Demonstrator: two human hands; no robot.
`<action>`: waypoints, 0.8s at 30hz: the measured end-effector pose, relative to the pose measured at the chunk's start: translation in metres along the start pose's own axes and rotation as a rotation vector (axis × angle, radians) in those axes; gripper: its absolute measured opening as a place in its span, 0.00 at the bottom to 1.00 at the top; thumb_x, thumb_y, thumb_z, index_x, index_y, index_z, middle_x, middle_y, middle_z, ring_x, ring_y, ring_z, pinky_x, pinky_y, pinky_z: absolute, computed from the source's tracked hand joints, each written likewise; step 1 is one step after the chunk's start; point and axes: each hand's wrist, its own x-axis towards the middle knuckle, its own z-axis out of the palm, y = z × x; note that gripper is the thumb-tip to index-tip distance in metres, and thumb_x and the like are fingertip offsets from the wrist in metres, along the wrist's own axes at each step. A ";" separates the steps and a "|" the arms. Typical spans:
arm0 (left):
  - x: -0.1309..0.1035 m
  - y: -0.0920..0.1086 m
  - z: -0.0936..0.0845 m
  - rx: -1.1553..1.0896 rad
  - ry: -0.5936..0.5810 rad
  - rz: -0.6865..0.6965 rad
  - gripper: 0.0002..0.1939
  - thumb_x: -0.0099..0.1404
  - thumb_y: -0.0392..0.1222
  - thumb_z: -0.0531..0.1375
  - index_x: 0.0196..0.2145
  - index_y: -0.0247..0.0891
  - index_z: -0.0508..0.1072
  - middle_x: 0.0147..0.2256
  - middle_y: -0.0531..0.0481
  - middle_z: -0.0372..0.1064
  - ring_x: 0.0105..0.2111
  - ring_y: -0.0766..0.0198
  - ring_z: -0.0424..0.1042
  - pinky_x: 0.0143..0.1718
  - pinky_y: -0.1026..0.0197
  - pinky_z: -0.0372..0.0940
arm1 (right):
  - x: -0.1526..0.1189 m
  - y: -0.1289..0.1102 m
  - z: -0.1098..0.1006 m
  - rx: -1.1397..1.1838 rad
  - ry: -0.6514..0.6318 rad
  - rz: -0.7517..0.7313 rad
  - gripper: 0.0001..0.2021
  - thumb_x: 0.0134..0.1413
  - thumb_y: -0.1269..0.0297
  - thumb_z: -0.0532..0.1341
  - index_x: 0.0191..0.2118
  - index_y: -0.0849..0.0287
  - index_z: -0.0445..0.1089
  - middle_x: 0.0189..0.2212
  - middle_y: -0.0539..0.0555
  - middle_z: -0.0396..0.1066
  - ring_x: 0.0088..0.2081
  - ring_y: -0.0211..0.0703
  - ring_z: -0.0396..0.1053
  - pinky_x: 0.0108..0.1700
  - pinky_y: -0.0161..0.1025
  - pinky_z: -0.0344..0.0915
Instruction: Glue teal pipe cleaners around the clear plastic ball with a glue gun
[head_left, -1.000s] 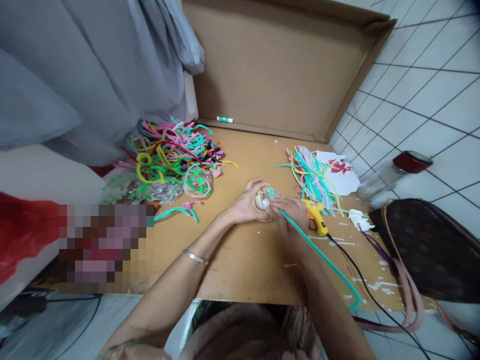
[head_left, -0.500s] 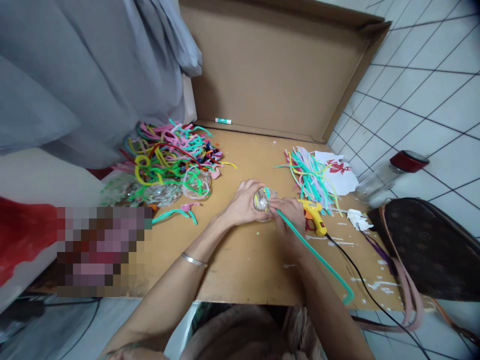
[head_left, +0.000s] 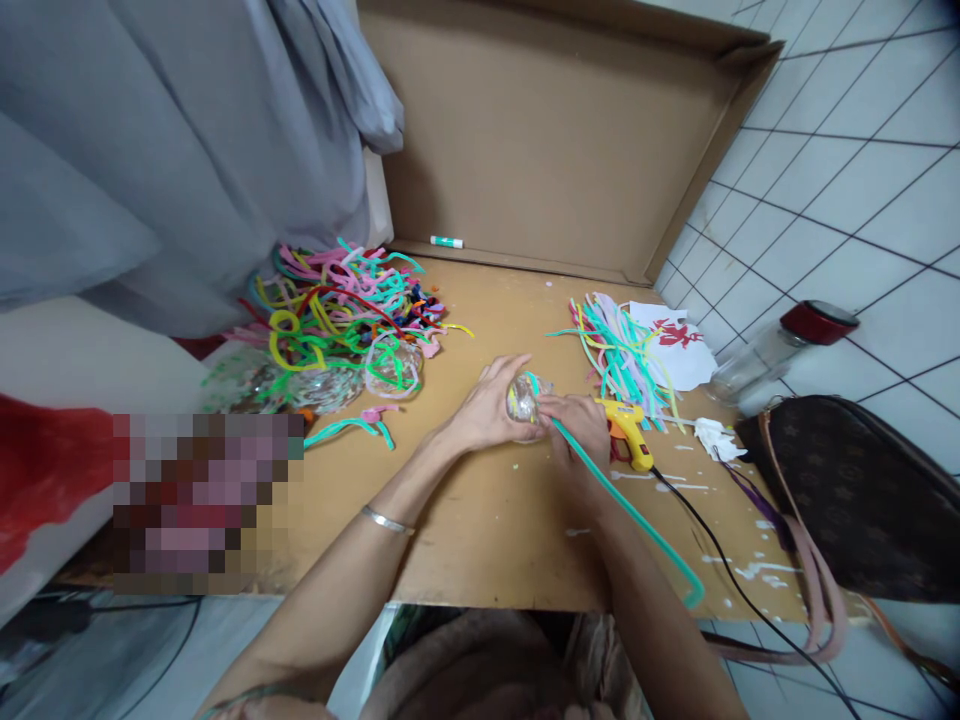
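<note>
My left hand (head_left: 491, 405) is wrapped round a small clear plastic piece, round like a cup or bottle end (head_left: 520, 398), with bits of yellow and teal on it. A long teal pipe cleaner (head_left: 626, 505) runs from that piece back over my right wrist, its end bent near the table's front edge. With closed fingers, my right hand (head_left: 577, 430) pinches the pipe cleaner against the clear piece's right side. Beyond that hand, a yellow glue gun (head_left: 631, 435) lies on the table, partly hidden by it.
A heap of coloured pipe cleaners (head_left: 337, 300) lies at left, with clear plastic pieces (head_left: 322, 388) before it. Another bundle (head_left: 622, 345) sits at right by white paper (head_left: 679, 350), a clear bottle (head_left: 780, 350) and a brown bag (head_left: 862, 490). The glue gun's cord (head_left: 720, 545) trails forward.
The index finger of my left hand has lifted slightly. The free end of the teal pipe cleaner has shifted a little left. Both hands otherwise stay in place.
</note>
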 end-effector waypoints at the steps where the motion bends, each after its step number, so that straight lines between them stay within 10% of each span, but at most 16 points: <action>1: 0.000 0.001 0.000 -0.009 0.003 0.012 0.51 0.45 0.49 0.70 0.62 0.40 0.53 0.59 0.39 0.55 0.59 0.46 0.57 0.60 0.44 0.55 | 0.000 0.000 0.000 -0.008 -0.004 0.001 0.10 0.61 0.65 0.54 0.38 0.52 0.73 0.38 0.51 0.78 0.40 0.43 0.71 0.44 0.43 0.61; 24: -0.001 0.001 -0.003 0.022 0.002 0.088 0.32 0.49 0.50 0.69 0.50 0.39 0.66 0.49 0.43 0.67 0.51 0.52 0.66 0.55 0.51 0.60 | 0.001 0.000 0.003 0.014 0.052 -0.005 0.07 0.60 0.66 0.56 0.36 0.53 0.72 0.38 0.51 0.78 0.40 0.42 0.73 0.43 0.42 0.61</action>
